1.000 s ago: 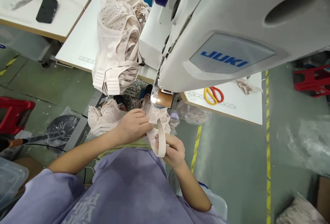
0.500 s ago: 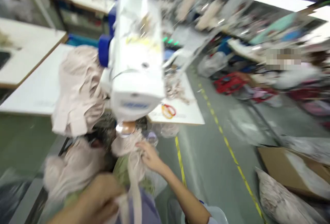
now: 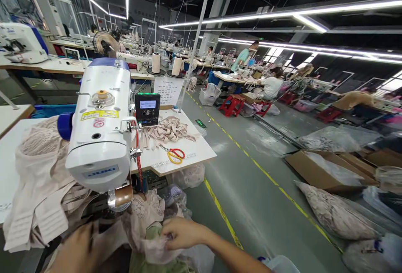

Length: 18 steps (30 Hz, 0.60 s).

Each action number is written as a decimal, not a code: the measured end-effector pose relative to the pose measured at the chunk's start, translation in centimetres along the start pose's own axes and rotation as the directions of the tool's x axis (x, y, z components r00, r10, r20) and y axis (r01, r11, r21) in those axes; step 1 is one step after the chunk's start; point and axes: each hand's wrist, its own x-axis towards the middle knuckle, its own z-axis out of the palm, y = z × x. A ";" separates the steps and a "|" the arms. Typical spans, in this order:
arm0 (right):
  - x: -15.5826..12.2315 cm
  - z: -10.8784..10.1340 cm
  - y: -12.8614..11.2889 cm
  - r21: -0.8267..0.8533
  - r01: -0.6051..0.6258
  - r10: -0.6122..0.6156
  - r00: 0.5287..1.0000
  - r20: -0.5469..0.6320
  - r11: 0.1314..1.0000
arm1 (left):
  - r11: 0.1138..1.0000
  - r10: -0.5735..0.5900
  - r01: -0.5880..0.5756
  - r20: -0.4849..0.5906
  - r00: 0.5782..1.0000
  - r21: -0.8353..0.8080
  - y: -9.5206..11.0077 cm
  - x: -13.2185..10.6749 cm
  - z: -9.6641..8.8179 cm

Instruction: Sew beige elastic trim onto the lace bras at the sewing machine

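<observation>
A beige lace-trimmed bra (image 3: 147, 208) hangs loosely below the sewing machine head, over green fabric (image 3: 153, 260). My right hand (image 3: 184, 233) is closed, its thumb and fingers pinching the bra's sheer edge. To the lower left, my left hand (image 3: 75, 248) is smeared by motion beside a blurred beige band of the cloth; its grip cannot be made out. The white JUKI sewing machine (image 3: 99, 155) stands over both hands. At its left, a pile of beige bras (image 3: 40, 172) droops over the table edge.
Red-and-yellow-handled thread snips (image 3: 176, 155) and a heap of beige straps (image 3: 171, 130) lie on the white tabletop (image 3: 197, 151). A control panel (image 3: 147, 109) stands behind the machine. Cardboard boxes (image 3: 326, 172) and a stuffed clear bag (image 3: 336, 214) lie on the floor at right. Co-workers sit farther back.
My view has tilted up, and the machine now appears lower and farther left. My right hand has shifted down along the bra; my left hand has moved left.
</observation>
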 end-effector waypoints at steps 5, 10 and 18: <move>2.7 -1.9 -3.1 0.226 0.026 0.003 0.992 -0.129 0.974 | 0.829 0.326 -0.021 0.451 0.831 -0.560 8.8 -1.3 5.5; 6.4 -13.7 1.1 0.138 -0.317 0.336 0.742 -0.580 0.938 | 0.694 0.311 0.325 0.675 0.669 -0.642 9.7 -2.1 5.1; 15.4 -25.7 8.0 0.213 -0.593 0.494 0.365 -0.789 0.777 | 0.456 0.161 0.555 0.678 0.717 -0.695 9.1 -2.7 3.3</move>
